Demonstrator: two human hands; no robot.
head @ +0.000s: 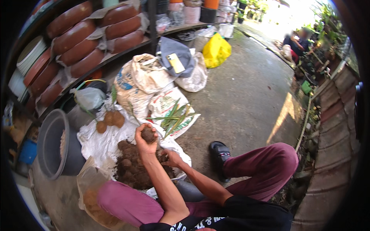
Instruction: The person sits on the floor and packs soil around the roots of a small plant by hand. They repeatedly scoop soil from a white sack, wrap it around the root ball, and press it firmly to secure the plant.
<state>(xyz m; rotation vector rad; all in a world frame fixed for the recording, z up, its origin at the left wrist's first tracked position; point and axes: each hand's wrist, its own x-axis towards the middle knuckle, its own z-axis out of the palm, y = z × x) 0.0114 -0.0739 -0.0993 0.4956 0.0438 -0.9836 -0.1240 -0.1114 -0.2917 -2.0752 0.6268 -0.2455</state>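
Note:
My left hand [146,138] is closed round a ball of dark soil [148,134], from which a leafy plant cutting [133,111] seems to rise. Lower and to the right, my right hand [171,158] reaches to the heap of brown soil [134,173], fingers curled at its edge; some soil seems to be at the fingertips, but whether it is gripped is unclear. The heap lies on a white woven sack [99,144]. Several finished-looking round soil balls [114,119] rest on the sack's far part. Long green leaves [176,117] lie on a printed sack [162,104].
A grey plastic tub [55,144] stands at left, beside an open paper sack [99,199]. Filled sacks [138,80], a phone [175,63] on grey cloth and a yellow bag [216,50] are beyond. Shelves [127,53] hold brown pots. Another person [299,43] sits far right.

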